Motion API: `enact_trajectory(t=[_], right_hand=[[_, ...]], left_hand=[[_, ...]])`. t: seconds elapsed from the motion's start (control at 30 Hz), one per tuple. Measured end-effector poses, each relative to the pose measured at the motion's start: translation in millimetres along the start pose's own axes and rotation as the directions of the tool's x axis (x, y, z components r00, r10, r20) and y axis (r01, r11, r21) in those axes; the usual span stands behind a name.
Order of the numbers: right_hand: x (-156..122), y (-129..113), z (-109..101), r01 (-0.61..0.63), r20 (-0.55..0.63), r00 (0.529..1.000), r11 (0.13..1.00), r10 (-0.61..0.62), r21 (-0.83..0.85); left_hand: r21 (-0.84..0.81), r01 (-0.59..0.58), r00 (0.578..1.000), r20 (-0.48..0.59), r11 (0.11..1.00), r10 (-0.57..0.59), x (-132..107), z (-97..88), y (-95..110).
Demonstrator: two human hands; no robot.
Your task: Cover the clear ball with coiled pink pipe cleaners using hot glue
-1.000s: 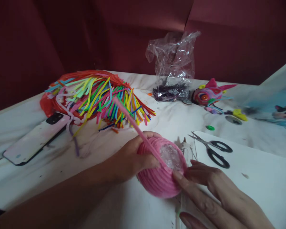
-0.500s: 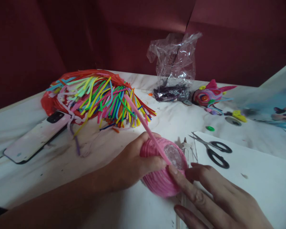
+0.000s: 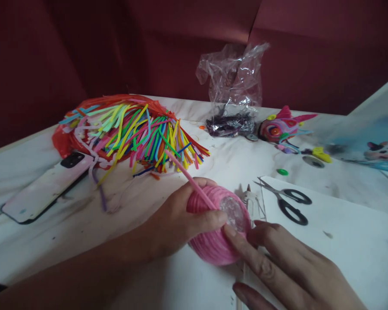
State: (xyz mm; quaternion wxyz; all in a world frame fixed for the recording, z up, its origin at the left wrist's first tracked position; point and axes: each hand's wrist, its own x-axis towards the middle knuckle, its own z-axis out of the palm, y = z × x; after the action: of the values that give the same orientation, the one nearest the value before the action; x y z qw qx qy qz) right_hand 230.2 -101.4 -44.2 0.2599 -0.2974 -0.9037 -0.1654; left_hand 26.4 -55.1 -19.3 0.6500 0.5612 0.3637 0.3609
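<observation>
My left hand [image 3: 184, 219] is wrapped around a ball [image 3: 213, 247] covered in rows of pink pipe cleaner. A round clear patch [image 3: 234, 213] on the ball's upper right side is uncovered. One loose pink pipe cleaner [image 3: 189, 176] sticks up and left from the ball, its lower end under my left thumb. My right hand [image 3: 287, 262] lies against the ball's right side, index fingertip on the pink surface beside my left thumb, with its fingers apart. Behind the ball stands a glue gun [image 3: 250, 196], partly hidden.
Scissors [image 3: 286, 198] lie on white paper [image 3: 352, 232] at right. A bundle of coloured pipe cleaners [image 3: 145, 137], a phone [image 3: 48, 187], a clear plastic bag [image 3: 234, 90], a pink fish-like figure [image 3: 280, 128] and a green piece [image 3: 282, 172] are on the marbled table.
My left thumb has moved over the loose pipe cleaner, whose free end now stands lower and shorter. My right index finger remains against the ball. The whole view has shifted slightly.
</observation>
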Motion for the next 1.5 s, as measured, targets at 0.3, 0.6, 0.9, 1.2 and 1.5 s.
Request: enact_trajectory(t=[0.3, 0.6, 0.9, 1.2, 1.5], right_hand=[[0, 7, -8, -0.093, 0.023, 0.996, 0.984, 0.090, 0.154], [2, 7, -13, -0.172, 0.025, 0.985, 0.962, 0.170, 0.212], [-1, 6, -5, -0.105, -0.015, 0.994, 0.983, 0.109, 0.153], [7, -1, -1, -0.189, -0.034, 0.981, 0.981, 0.191, 0.040], [2, 0, 0, -0.100, -0.018, 0.995, 0.991, 0.102, 0.086]], left_hand=[[0.097, 0.026, 0.999, 0.021, 0.995, -0.028, 1, -6.1, -6], [0.022, -0.039, 0.998, -0.051, 0.999, 0.040, 10, -4.5, -12], [0.065, -0.007, 0.999, -0.044, 0.998, 0.010, 5, -4.1, -7], [0.020, -0.018, 1.000, -0.004, 1.000, 0.018, 3, -2.0, -2], [0.072, -0.012, 0.998, -0.057, 0.997, 0.016, 2, -1.8, -5]])
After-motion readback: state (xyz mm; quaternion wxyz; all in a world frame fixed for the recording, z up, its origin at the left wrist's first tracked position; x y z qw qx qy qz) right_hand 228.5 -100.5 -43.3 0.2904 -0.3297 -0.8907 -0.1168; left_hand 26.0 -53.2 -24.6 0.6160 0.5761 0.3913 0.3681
